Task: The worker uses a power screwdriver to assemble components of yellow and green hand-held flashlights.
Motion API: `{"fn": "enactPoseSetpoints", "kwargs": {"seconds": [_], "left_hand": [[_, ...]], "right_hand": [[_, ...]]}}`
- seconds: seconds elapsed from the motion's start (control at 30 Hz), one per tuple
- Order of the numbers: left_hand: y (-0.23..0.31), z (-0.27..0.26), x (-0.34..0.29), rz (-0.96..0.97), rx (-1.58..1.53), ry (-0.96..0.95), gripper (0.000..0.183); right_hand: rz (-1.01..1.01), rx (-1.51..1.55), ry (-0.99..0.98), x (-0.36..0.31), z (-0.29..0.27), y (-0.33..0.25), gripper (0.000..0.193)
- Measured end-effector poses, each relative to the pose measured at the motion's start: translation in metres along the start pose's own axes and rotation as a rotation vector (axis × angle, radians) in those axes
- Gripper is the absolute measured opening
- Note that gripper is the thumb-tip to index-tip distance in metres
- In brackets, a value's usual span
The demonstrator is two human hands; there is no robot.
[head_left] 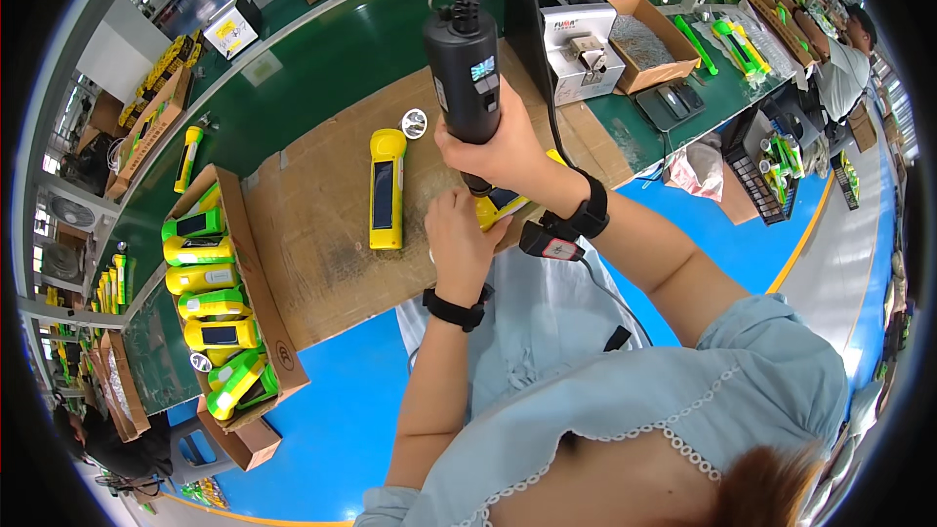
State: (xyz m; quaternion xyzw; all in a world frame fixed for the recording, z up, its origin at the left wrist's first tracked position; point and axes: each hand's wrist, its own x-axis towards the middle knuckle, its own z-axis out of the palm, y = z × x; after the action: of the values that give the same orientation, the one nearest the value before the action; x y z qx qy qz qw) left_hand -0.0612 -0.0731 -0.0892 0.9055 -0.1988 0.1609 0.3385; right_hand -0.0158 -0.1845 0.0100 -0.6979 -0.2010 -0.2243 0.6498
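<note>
My right hand [515, 151] is wrapped round a black electric screwdriver [457, 73] that hangs upright from a hook and coiled cable. Its tip points down at a yellow flashlight [494, 209] with a dark panel. Closed round that flashlight, my left hand [461, 242] steadies it at the near edge of the cardboard sheet [312, 205]. The tip's exact contact is hidden by my fingers. A second yellow flashlight [387, 193] lies on the cardboard to the left, with a round silver reflector [415, 124] beside its head.
At left, a cardboard box [278, 351] holds several green and yellow flashlights. Beyond the screwdriver stand a white screw feeder [583, 44] and a box of small clear parts [644, 39]. A black tray [669, 104] lies to their right. Co-workers sit at far right and lower left.
</note>
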Motion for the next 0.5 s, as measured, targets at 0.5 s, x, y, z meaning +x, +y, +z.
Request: {"fn": "enactPoseSetpoints", "kwargs": {"seconds": [0.5], "left_hand": [[0.018,-0.009,-0.008,-0.101,0.103,0.012,0.051]], "right_hand": [[-0.38,-0.1,0.677,0.073,-0.185,0.022,0.027]]}}
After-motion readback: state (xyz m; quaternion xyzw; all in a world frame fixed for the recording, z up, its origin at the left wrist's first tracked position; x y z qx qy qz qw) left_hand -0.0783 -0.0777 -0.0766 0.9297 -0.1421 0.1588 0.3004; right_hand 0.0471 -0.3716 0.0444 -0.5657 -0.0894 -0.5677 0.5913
